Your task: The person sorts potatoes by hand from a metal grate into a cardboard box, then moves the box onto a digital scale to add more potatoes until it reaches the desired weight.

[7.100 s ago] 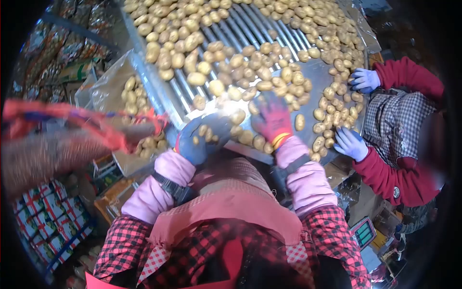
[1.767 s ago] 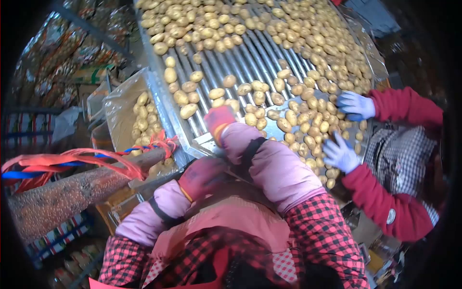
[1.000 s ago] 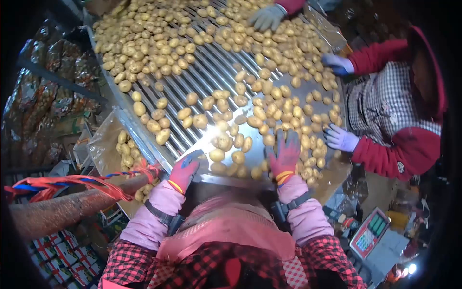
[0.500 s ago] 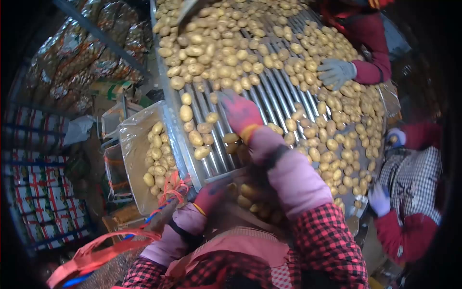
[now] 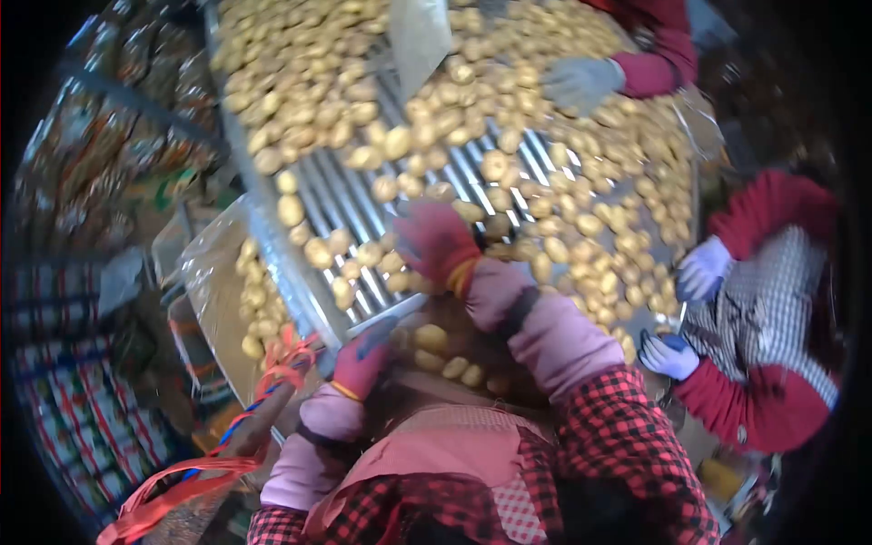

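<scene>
My right hand (image 5: pixel 438 241), in a red and grey glove, is over the lower end of the roller conveyor (image 5: pixel 318 186), among loose potatoes (image 5: pixel 386 189). Motion blurs its fingers, and what lies under the palm is hidden. Lower down, my left hand (image 5: pixel 361 359), in a red glove with dark fingertips, reaches with stretched fingers by the conveyor's front edge, and nothing shows in its grasp. Just right of it, several potatoes (image 5: pixel 431 339) lie in a dark space below the edge.
Left of the conveyor stands a plastic-lined crate (image 5: pixel 213 282) with potatoes. Red and blue straps (image 5: pixel 286 359) hang on a post beside my left arm. A co-worker's gloved hand (image 5: pixel 581 84) is at upper right, another co-worker's hands (image 5: pixel 704 270) at right. A pale flap (image 5: pixel 421 41) hangs over the conveyor.
The view has shifted, so the conveyor sits further left. Potatoes have moved down toward the front edge, with my right hand nearer that edge. The right-hand co-worker's hands have moved closer to the potatoes.
</scene>
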`<state>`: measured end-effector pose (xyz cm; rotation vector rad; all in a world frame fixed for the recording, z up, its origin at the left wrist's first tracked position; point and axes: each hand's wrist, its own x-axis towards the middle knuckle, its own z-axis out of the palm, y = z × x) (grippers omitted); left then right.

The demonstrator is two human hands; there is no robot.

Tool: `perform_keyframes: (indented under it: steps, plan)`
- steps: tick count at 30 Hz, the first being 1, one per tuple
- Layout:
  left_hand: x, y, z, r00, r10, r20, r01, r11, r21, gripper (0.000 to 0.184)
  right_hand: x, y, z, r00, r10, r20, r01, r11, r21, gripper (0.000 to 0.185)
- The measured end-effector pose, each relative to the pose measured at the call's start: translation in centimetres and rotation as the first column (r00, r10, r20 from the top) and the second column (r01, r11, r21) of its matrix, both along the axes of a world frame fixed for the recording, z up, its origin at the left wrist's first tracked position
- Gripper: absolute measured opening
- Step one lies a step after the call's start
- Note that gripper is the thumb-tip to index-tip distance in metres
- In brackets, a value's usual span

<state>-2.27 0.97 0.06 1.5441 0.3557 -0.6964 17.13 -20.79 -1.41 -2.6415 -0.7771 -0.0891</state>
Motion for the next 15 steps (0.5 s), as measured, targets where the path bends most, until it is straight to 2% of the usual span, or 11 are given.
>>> perform_keyframes:
  steps: [1,2,4,5,8,9,10,12,13,14,15]
  plan:
    - [0.1,0.1,0.7,0.997,0.057,-0.052,-0.062,0.994,-0.088,0.04,-0.9,-3.7,0.2,0.98,-0.161,0.12,0.162,0.987,0.009,0.033]
    - [0.2,0.1,1.1,0.999,0.014,-0.043,-0.018,0.996,-0.082,0.042,-2.2,-7.1,0.4,0.92,-0.314,0.233,0.313,0.949,0.039,0.038]
    - [0.6,-0.5,2.4,0.992,0.007,-0.122,-0.018,0.995,-0.094,0.043,-4.9,-13.8,-0.6,0.777,-0.552,0.303,0.601,0.794,-0.096,0.048]
    - [0.8,-0.5,2.7,0.987,-0.01,-0.159,-0.016,0.987,-0.162,0.047,-6.7,-15.9,-0.7,0.787,-0.549,0.28,0.587,0.807,-0.068,0.056]
    - [1.4,-1.2,2.2,0.979,-0.192,-0.069,0.184,0.977,-0.111,0.058,-16.0,-17.0,-0.7,0.771,-0.602,0.208,0.629,0.771,-0.099,0.057]
    - [1.3,-2.0,1.9,0.983,-0.175,-0.049,0.161,0.964,-0.211,0.063,-19.5,-17.0,-0.6,0.768,-0.626,0.136,0.64,0.759,-0.118,0.058]
    - [1.5,-3.2,2.2,0.977,-0.203,-0.063,0.186,0.961,-0.207,0.065,-23.1,-16.6,-0.5,0.764,-0.643,0.06,0.644,0.753,-0.135,0.06]
    - [1.6,-5.2,0.5,0.947,-0.32,0.001,0.318,0.942,-0.11,0.065,-28.8,-16.1,0.6,0.781,-0.621,-0.06,0.6,0.774,-0.205,0.074]
    - [1.8,-6.9,1.1,0.943,-0.331,-0.021,0.323,0.93,-0.173,0.066,-30.6,-15.2,2.2,0.763,-0.632,-0.136,0.598,0.77,-0.221,0.075]
    - [2.2,-8.7,2.4,0.921,-0.38,-0.083,0.37,0.922,-0.112,0.067,-31.8,-13.6,4.0,0.739,-0.64,-0.212,0.597,0.767,-0.233,0.076]
    - [2.6,-9.5,0.7,0.856,-0.51,0.083,0.513,0.858,-0.01,0.064,-32.3,-12.7,5.2,0.708,-0.642,-0.293,0.594,0.766,-0.246,0.077]
